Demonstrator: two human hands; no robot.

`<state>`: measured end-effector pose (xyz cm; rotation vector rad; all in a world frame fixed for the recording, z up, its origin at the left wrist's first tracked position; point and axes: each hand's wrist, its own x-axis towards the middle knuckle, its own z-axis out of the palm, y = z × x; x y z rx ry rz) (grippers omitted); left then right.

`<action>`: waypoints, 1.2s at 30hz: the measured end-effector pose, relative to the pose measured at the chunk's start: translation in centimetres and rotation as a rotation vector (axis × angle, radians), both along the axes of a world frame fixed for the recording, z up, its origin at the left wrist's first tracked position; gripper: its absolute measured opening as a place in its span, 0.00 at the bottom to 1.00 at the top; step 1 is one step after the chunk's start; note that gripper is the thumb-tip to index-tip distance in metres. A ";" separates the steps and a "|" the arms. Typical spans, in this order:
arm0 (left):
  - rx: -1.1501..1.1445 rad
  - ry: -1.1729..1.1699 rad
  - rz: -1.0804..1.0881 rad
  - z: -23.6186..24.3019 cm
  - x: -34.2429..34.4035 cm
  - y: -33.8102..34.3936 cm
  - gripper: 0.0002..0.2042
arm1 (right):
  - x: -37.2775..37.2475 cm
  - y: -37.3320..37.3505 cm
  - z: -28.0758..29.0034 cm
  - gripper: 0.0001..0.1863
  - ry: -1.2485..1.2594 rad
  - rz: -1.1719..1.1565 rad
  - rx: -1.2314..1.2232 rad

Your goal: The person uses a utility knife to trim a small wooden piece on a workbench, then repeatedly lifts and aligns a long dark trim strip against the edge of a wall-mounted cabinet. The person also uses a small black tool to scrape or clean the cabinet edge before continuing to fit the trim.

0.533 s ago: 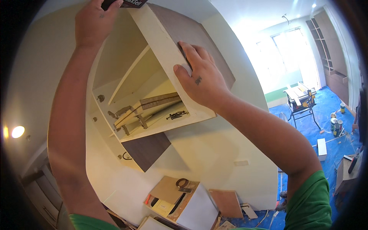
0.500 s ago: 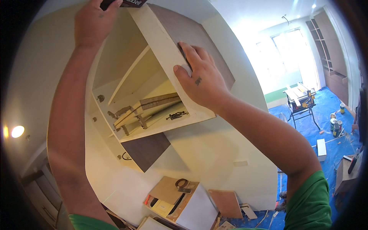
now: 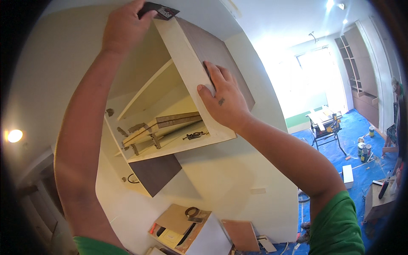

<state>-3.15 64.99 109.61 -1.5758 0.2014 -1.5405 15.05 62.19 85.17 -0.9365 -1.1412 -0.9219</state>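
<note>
My left hand (image 3: 124,26), raised high at the upper left, grips a flat black plate with printing (image 3: 163,12), possibly a filler spreader, at the top of the open cabinet (image 3: 180,55). The plate's far end reaches over the upper corner of the cabinet's pale front edge. Lower down, my right hand (image 3: 224,94) is closed around a thin dark piece (image 3: 209,73) at that edge, its fingers over the brown side panel (image 3: 212,40). Only a sliver of this piece shows, so its kind is unclear. Screws (image 3: 195,135) and a hinged board (image 3: 163,123) lie inside the cabinet.
Beneath the cabinet stands a white box unit (image 3: 208,233) with a tape roll (image 3: 192,211) on top. A brown board (image 3: 240,234) leans on the wall. To the right, a saw table (image 3: 325,121) and several cans (image 3: 363,151) stand on blue floor sheeting (image 3: 314,170).
The view has shifted slightly, so the cabinet sits lower in the picture. My left hand and the black plate show more fully now. Both hands keep their grips.
</note>
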 end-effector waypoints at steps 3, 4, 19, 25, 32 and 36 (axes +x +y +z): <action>-0.099 0.100 0.017 -2.9 -0.6 -1.3 0.13 | -0.1 -0.2 0.0 0.32 0.008 -0.011 -0.022; -0.138 0.128 0.031 -3.8 -1.1 -1.5 0.12 | 0.0 -0.1 0.0 0.32 0.010 -0.015 -0.027; -0.086 0.249 -0.184 -16.3 -3.6 2.6 0.10 | 3.8 -9.1 -10.2 0.15 0.608 0.371 -0.585; -0.535 0.275 -0.608 -23.1 3.6 1.4 0.14 | -1.3 -10.8 -7.3 0.20 0.397 0.666 -0.449; -0.971 0.346 -1.032 -25.6 8.0 -0.8 0.17 | -2.8 -8.6 -0.1 0.15 0.418 0.872 -0.137; -0.704 0.195 -0.894 -25.0 8.5 2.6 0.16 | -1.4 -7.0 3.7 0.10 0.296 0.654 -0.091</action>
